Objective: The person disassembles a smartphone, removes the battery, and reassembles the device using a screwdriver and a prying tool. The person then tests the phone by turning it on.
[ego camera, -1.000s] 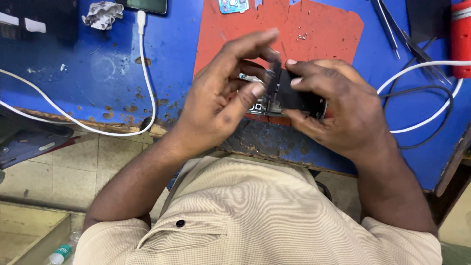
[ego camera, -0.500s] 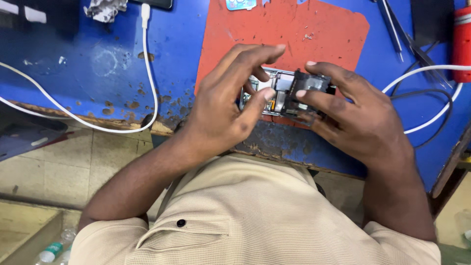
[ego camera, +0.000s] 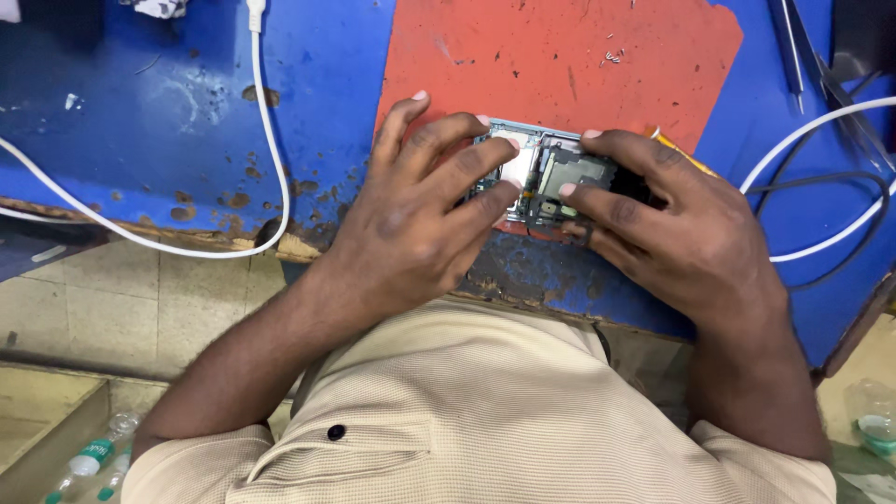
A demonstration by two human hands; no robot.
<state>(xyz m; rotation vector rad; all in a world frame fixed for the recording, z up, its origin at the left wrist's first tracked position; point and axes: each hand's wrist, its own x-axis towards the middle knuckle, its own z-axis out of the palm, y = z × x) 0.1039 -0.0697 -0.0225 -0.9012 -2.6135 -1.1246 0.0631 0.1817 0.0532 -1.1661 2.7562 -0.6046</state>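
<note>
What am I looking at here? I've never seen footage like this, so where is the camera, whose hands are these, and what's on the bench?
The camera sits on a person's head and looks down past a beige shirt at their own bare hands. The left hand and right hand both press on an opened phone, its back off and inner parts showing. It lies on a red mat over a worn blue workbench. A white cable lies at left, more cables at right, and tweezers at top right.

Single head-worn view, looking steeply down and close over the wearer's chest. Blue bench (ego camera: 140, 121) fills the upper frame; floor at lower left. Both hands sit at frame centre.
</note>
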